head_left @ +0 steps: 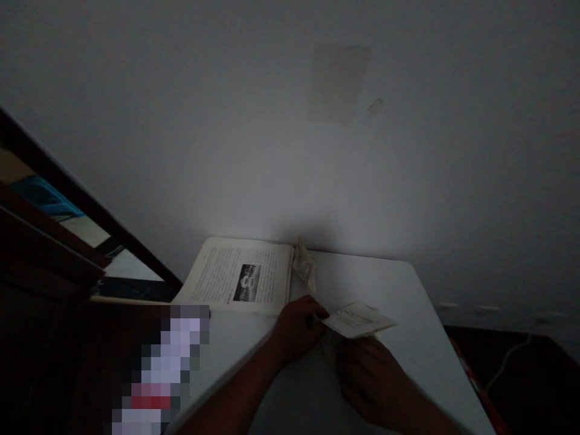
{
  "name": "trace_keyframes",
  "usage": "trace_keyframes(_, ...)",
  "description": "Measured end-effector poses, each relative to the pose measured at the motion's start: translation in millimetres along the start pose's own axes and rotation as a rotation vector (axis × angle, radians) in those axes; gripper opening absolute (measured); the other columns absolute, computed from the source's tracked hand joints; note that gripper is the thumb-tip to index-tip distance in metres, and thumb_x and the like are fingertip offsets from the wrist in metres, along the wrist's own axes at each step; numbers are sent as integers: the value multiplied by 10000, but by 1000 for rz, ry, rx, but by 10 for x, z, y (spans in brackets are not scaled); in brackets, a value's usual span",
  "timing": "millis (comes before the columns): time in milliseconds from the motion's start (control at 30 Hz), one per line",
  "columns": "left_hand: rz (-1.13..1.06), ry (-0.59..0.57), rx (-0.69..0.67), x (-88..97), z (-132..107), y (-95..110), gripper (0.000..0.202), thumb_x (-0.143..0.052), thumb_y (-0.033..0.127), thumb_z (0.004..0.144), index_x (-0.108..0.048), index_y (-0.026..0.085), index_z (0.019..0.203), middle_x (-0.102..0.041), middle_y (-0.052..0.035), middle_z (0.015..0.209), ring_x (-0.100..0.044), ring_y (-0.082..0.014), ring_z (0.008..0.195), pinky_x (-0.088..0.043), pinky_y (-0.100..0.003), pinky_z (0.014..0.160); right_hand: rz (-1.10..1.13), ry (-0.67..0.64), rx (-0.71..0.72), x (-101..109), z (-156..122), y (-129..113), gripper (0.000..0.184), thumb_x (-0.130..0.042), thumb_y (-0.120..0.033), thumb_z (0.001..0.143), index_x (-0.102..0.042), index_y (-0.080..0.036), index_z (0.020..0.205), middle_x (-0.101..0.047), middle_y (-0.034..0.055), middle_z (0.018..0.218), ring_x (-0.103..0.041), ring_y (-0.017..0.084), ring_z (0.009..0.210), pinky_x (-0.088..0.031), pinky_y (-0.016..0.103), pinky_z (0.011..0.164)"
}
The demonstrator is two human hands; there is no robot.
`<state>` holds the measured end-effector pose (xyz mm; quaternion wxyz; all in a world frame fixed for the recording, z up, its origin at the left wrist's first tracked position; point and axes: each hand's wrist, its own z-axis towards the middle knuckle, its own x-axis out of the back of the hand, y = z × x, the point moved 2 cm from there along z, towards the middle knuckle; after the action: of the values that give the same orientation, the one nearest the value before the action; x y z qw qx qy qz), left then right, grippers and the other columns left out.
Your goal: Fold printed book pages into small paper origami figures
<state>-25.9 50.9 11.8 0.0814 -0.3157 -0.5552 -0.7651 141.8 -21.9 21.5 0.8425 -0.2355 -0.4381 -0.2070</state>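
Observation:
A folded piece of printed paper [360, 320] is held above the white table. My left hand [296, 329] pinches its left corner between thumb and fingers. Below and to the right, my right hand [371, 377] has its fingers curled against the underside of the same paper, part of which hangs between the hands. Its fingertips are partly hidden by the sheet. Beyond my left hand, another folded paper piece [304, 266] stands near the wall. To its left lie loose-looking printed pages [203, 272], the top one with a dark picture.
The white table [385, 278] has rounded far corners and meets a pale wall [254, 151]. A dark slanting frame [90, 193] rises at the left. Blurred-out squares cover something at the lower left. A pale cable [507, 356] hangs at the right.

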Motion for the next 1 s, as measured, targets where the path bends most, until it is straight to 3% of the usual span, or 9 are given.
trace_keyframes(433, 102, -102, -24, -2, -5, 21, 160, -594, 157, 725, -683, 200, 851, -604, 2, 759, -553, -134, 721, -397, -227, 683, 67, -24, -47, -24, 1, -4, 138, -511, -138, 758, -600, -174, 856, -620, 65, 759, -562, 209, 762, -468, 386, 739)
trace_keyframes(1000, 103, -94, -21, -7, -12, 12, 231, -582, 99, 674, -680, 191, 863, -622, -3, 774, -560, -140, 734, -400, -236, 704, 68, 17, -72, -57, 34, 30, 123, -495, -118, 736, -589, -171, 795, -603, 54, 680, -538, 189, 682, -468, 351, 646)
